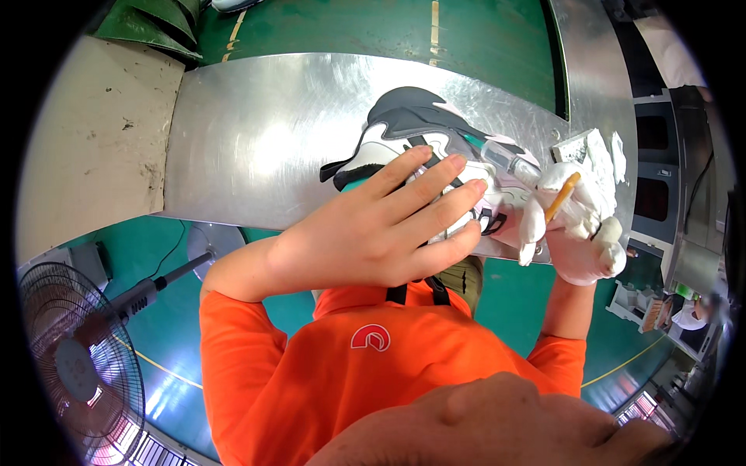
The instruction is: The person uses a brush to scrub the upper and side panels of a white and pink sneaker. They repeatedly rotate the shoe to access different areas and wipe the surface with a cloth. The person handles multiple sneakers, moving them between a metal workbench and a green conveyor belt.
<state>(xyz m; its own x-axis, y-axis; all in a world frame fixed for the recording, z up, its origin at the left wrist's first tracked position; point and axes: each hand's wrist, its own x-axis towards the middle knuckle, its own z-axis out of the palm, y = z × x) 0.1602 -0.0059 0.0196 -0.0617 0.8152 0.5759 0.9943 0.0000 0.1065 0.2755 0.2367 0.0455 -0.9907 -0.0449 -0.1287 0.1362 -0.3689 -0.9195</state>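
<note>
Blurred and skin-coloured, something fills the lower edge at 6 o'clock, too close to the lens to make out. Just beyond it is an orange shirt point(311, 388), with both arms reaching up from it toward the middle of the picture.

The left hand point(381, 225), bare, lies palm down near the centre. Its fingers are stretched out and slightly fanned toward 2 o'clock, pressing flat on the near side of a sneaker point(412, 124) rather than curled round it. The wrist is bent and the elbow sits out at 8 o'clock.

At 3 o'clock the right hand point(579, 225) is covered in a white, smeared glove or cloth. It is clenched round a thin brush point(561, 198) with an orange-yellow handle, which slants down toward the shoe's end. The bristle tip is hidden, so whether it touches cannot be told.

The sneaker is black, white and pale pink. It lies on its side on the metal table point(256, 140), just above centre.

By the look of it, the step in hand is brush work at the shoe's right end while the other palm pins it still. Another stroke would call for steady downward pressure and a small wrist turn to angle the tip.

A white-caked block point(579, 147) sits at 2 o'clock on the table. Farther off are the green floor point(482, 39) at 12 o'clock and a standing fan point(78, 365) at 8 o'clock.
</note>
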